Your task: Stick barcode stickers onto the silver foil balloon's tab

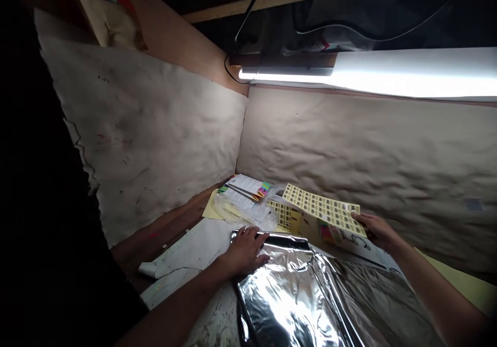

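My left hand [247, 250] lies on the upper left corner of a shiny silver foil bag [287, 290], fingers spread over its edge. In my right hand [375, 229] is a yellow sticker sheet [322, 207] covered with rows of small dark labels, gripped at its right end and raised at a tilt. A second sticker sheet [284, 216] lies beneath it, partly covered. More foil spreads to the right of the bag, under my right forearm.
Printed cards [248, 187] and crumpled clear plastic [248, 210] sit in the back corner. Paper-covered walls [361, 145] enclose the back and left. A bright tube light [287, 76] hangs above, with loose cables overhead. Yellow paper [458, 279] lies at the right.
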Available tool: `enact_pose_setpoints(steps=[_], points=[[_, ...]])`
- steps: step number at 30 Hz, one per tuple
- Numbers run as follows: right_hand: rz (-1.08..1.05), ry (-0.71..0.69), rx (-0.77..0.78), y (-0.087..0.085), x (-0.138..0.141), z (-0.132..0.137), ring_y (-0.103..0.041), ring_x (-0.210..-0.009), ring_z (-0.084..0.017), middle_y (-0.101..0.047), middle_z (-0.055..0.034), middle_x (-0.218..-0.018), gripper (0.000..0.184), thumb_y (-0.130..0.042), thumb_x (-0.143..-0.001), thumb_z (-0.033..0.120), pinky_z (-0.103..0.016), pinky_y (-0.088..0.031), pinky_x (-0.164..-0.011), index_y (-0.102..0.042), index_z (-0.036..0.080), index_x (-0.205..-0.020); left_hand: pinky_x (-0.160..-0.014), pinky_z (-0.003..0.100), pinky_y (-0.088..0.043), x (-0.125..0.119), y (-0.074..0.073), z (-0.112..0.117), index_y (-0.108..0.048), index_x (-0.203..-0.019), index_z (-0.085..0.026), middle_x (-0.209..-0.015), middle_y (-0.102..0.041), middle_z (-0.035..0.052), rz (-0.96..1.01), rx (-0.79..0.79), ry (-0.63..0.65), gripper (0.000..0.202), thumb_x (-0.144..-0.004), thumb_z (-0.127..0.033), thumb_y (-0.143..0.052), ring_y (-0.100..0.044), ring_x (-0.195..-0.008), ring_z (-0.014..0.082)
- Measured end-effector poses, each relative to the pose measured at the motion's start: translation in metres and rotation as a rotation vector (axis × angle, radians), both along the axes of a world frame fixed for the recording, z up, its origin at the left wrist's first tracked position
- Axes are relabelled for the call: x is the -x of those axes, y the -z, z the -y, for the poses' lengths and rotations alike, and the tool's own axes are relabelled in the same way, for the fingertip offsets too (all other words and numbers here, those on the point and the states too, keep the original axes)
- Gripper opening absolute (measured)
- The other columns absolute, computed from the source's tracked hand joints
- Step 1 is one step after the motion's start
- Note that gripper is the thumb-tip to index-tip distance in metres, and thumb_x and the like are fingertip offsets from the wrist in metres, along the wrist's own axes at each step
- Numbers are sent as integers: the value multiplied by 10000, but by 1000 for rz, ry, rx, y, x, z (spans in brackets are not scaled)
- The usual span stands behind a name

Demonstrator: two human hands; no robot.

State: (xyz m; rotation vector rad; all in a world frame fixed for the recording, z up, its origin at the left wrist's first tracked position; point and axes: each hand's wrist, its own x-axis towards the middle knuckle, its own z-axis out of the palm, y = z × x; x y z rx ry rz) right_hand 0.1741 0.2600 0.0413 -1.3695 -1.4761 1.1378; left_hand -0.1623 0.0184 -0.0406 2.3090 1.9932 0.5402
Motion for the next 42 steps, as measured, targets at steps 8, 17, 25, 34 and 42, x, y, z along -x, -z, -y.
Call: enact_pose_setpoints(steps=[8, 17, 25, 34, 42], points=[[79, -51, 91, 27, 70, -5, -564, -451, -110, -629, -21, -588, 127, -656, -850, 230, -208, -462, -440, -663, 105, -873, -1111, 503, -220, 3, -2, 1, -386, -1405, -264, -1404, -430, 127, 20, -5, 24, 625, -853, -509, -546, -373, -1312, 307], [162, -43, 45, 57, 127, -26, -631, -879, -174, -619, -70, -1079, 270, -562, -938, 319, -350, -554, -748, -580, 139, -1138, -1102, 475, -246, 4, -2, 1, -413, -1384, -264, -1395, -441, 118, 17, -29, 34, 574, -859, -450, -551, -384, -1302, 286], [362, -4, -234, -6, 80, -47, -629, -660, -137, -681, -34, -803, 224, -588, -902, 322, -247, -498, -593, -665, 113, -931, -1103, 494, -246, 3, -3, 0, -426, -1378, -261, -1380, -462, 120, 9, -30, 23, 579, -842, -423, -576, -397, -1294, 296], [441, 37, -381, -42, 62, -41, -610, -559, -158, -694, -53, -604, 168, -635, -764, 244, -189, -337, -448, -730, 117, -709, -1090, 476, -278, 2, -7, 0, -442, -1375, -266, -1352, -488, 117, 18, -17, 34, 566, -850, -425, -579, -419, -1274, 286], [358, 92, -215, -15, 32, -36, -584, -475, -113, -682, -57, -633, 179, -593, -866, 220, -191, -410, -433, -697, 76, -885, -1112, 589, -107, 25, 4, -19, -632, -1206, -318, -1502, -356, 62, 178, -19, -237, 462, -909, -579, -393, -222, -1399, 355]])
